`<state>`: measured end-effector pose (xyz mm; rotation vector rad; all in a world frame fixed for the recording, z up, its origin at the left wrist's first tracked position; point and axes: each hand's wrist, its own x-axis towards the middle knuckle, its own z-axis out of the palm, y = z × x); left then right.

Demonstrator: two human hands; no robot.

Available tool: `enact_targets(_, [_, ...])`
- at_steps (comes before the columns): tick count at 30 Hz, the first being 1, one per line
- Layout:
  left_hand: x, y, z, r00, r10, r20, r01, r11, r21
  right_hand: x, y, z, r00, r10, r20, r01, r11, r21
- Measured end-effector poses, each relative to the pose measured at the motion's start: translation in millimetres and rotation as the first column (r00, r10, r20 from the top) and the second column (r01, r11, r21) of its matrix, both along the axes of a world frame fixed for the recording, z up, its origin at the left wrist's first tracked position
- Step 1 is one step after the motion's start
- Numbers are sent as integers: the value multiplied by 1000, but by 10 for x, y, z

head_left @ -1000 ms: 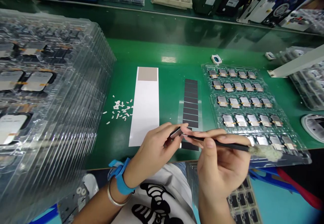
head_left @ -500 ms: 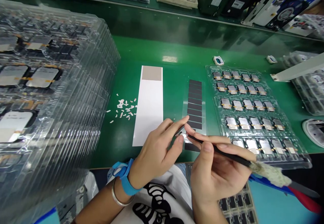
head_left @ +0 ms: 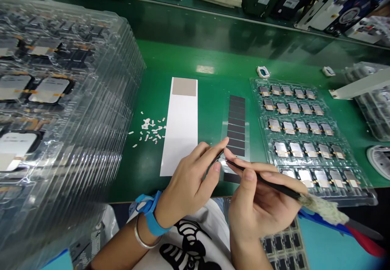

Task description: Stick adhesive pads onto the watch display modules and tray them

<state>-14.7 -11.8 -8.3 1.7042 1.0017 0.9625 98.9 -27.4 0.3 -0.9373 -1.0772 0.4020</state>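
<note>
My left hand (head_left: pixel 190 180) is closed in a pinch near the table's front edge, a small thin dark-edged piece (head_left: pixel 217 156) between its thumb and fingers; the fingers partly hide it. In a pen grip, my right hand (head_left: pixel 265 201) holds a slim black tweezers-like tool (head_left: pixel 278 186) with pale, ragged wrapping around its rear end. The tool's tip points left and meets the piece at my left fingertips. Just beyond both hands lies a clear sheet with a column of dark rectangular stickers (head_left: pixel 237 125); the hands cover part of its near end.
A white strip (head_left: pixel 181 131) lies left of the sheet, with small white scraps (head_left: pixel 150 129) beside it. Tall stacked clear trays (head_left: pixel 100 87) stand at left. A clear tray of small screen modules (head_left: pixel 301 127) lies at right. A raised shelf (head_left: pixel 183 16) spans the back.
The whole view has shifted slightly. Both hands keep nearly the same pose, and the small piece has tilted a little between my left fingers.
</note>
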Motion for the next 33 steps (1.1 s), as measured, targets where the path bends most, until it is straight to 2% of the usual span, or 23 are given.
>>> enact_targets(10, [7, 4, -1, 997, 46, -61, -44, 999, 23, 20, -20, -43, 998, -20, 65, 22, 999, -31])
enact_targets(14, [12, 1, -3, 998, 44, -51, -42, 999, 23, 19, -3, -47, 998, -14, 63, 14, 1000, 7])
enact_targets(26, [0, -4, -5, 999, 30, -18, -30, 999, 17, 54, -7, -58, 991, -10, 133, 10, 1000, -3])
enact_targets(33, [21, 45, -3, 992, 78, -94, -76, 997, 31, 61, 34, -20, 1000, -17, -8, 17, 999, 36])
